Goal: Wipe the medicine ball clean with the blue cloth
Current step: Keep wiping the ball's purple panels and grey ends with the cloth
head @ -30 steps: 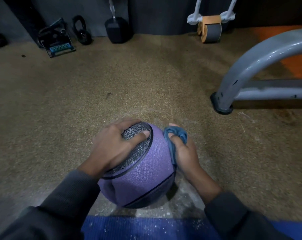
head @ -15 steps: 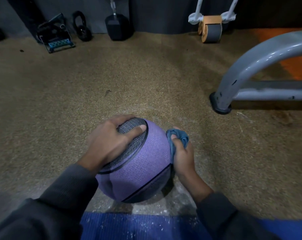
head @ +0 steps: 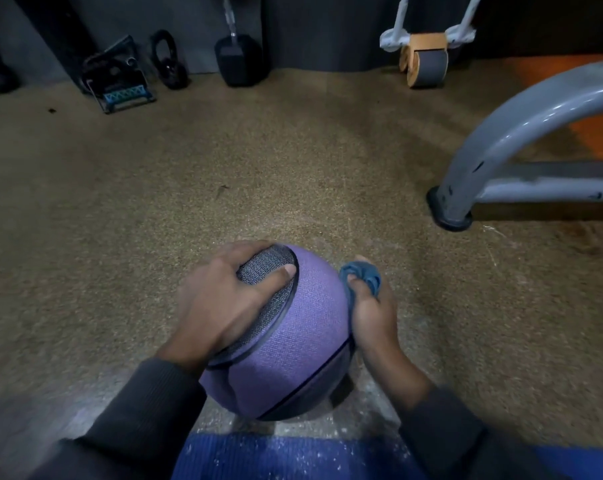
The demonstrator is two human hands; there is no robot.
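Head view: looking down at a purple textured medicine ball with a grey mesh panel (head: 293, 334), which sits on a speckled brown rubber gym floor (head: 293, 161).
Ball position: low and centre, just beyond a blue mat (head: 275, 459) at the bottom edge.
Left hand: the left hand (head: 223, 303) lies spread over the grey mesh panel on the ball's upper left, fingers nearly straight, thumb tip on the mesh; it presses on the ball and clasps nothing.
Right hand: the right hand (head: 372, 313) is against the ball's right side, fingers curled round a bunched blue cloth (head: 362, 275).
Cloth: its bunched top sticks up above the fingers, and a strip of it runs down between palm and ball, touching the purple surface.
Sleeves: both arms wear dark grey sleeves (head: 133, 420).
Surroundings: a curved grey metal frame (head: 494, 140) stands on the floor to the right, well apart from the ball; a black dumbbell (head: 241, 60) and a tan and grey ab wheel (head: 424, 60) rest by the far dark wall.
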